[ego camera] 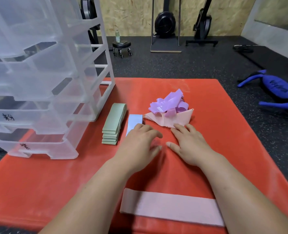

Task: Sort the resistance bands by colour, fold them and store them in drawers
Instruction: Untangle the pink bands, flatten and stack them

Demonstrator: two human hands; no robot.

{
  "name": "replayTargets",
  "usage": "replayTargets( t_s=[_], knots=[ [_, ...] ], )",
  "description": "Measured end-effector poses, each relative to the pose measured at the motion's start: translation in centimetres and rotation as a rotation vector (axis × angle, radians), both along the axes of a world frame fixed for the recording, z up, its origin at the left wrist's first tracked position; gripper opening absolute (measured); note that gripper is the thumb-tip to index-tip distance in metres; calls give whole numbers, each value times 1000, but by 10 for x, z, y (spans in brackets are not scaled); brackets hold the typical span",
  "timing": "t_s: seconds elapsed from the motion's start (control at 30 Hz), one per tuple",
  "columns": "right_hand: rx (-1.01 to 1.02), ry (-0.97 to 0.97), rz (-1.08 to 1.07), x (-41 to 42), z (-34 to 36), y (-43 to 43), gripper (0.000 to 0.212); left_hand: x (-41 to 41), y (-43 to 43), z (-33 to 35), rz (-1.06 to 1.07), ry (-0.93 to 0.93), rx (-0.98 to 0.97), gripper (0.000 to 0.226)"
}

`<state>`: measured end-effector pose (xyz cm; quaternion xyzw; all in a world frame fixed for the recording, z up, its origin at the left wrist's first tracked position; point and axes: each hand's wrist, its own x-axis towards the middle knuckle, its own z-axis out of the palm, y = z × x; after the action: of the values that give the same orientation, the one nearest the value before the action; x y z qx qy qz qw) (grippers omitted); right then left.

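Two hands are low over the red mat [224, 135], both grips slack and holding nothing. The left hand [139, 141] covers the near end of a pale blue band [134, 121], fingers loosely bent. The right hand [188, 144] lies flat, its fingertips at the near edge of the crumpled pink band [178, 119].

That crumpled band sits straight ahead of the right hand, the nearer one, with a purple tangle [170, 103] heaped on its far side. It would probably drag the purple along if pulled.

The blue band runs lengthwise away from the person, just beside the green stack [113, 126], which is already folded. A flat pink band [170, 206] lies crosswise close to the body, between the forearms.

The drawer unit [38, 98] stands at the left, its drawers shut. There is bare mat to the right and between the hands.
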<state>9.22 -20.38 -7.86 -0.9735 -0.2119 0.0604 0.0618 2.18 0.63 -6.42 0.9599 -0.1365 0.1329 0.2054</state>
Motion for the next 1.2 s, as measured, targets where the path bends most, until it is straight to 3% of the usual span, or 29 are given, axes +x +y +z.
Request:
replayTargets(
  t_s=[0.27, 0.47, 0.63, 0.8, 0.87, 0.97, 1.07, 1.13, 1.2],
  knots=[
    [91, -119, -40, -10, 21, -34, 31, -7, -4, 6, 9, 50, -21, 35],
    [60, -131, -185, -33, 43, -92, 31, -21, -18, 12, -14, 68, -44, 35],
    [91, 33, -229, -55, 47, -126, 38, -30, -38, 11, -62, 89, -12, 33],
    [280, -132, -233, -61, 39, -125, 18, -33, -53, 7, -75, 133, 34, 33],
    [297, -147, -207, -61, 33, -114, 21, -33, -58, 5, -72, 145, 48, 33],
    [194, -147, -201, -59, 22, -95, 31, -30, -62, 2, -72, 157, 70, 33],
    [77, -207, -230, -54, 13, -84, 28, -27, -64, 2, -78, 158, 75, 33],
    [197, -248, -246, -48, 18, -80, 24, -24, -64, 2, -66, 161, 42, 33],
    [465, -295, -236, -45, 31, -77, 21, -20, -63, 4, -40, 154, -57, 31]
  ],
)
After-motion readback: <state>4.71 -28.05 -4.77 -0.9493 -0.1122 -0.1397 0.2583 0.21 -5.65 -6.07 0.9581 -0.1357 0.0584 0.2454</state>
